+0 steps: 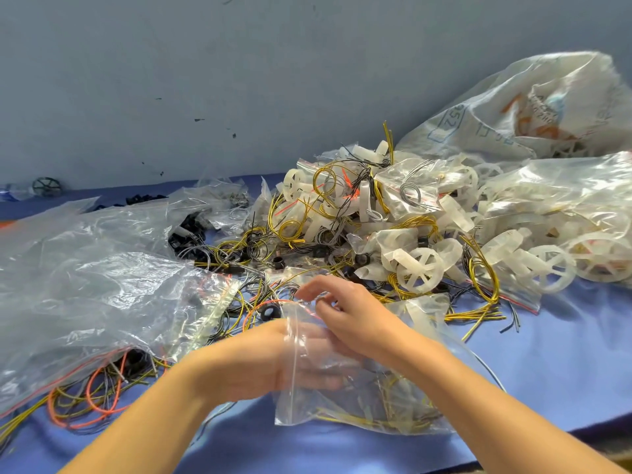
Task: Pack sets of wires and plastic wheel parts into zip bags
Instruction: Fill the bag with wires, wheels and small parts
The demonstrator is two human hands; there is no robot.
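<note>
**Hands at the mouth of a part-filled zip bag**

Left hand (307, 360) lies nearest, seen through the clear film of the zip bag (376, 412), so it is either inside the bag or just behind it. Blur and glare hide its fingers, and I cannot tell whether they grip anything. The right hand (349, 313) is at the bag's upper edge, its fingers (309, 290) curled and pinching the thin lip to hold the mouth apart.

The step looks like loading. The bag rests on the blue surface (547, 371) and already holds yellow wires (342, 419) and pale shapes that are probably wheel parts. Next comes either one more piece from the pile or pressing the strip closed. Closing needs the left hand out and both lips lined up flat.

The film is slick, crinkled and limp. Loose wire (487, 271) is springy and coiled, and likely to snag. The wheel parts (419, 268) are translucent white, spoked and rigid. Small black rings (270, 311) lie among them. Big clear bags (102, 285) slump on the left, and a woven sack (547, 104) lies behind the pile.
</note>
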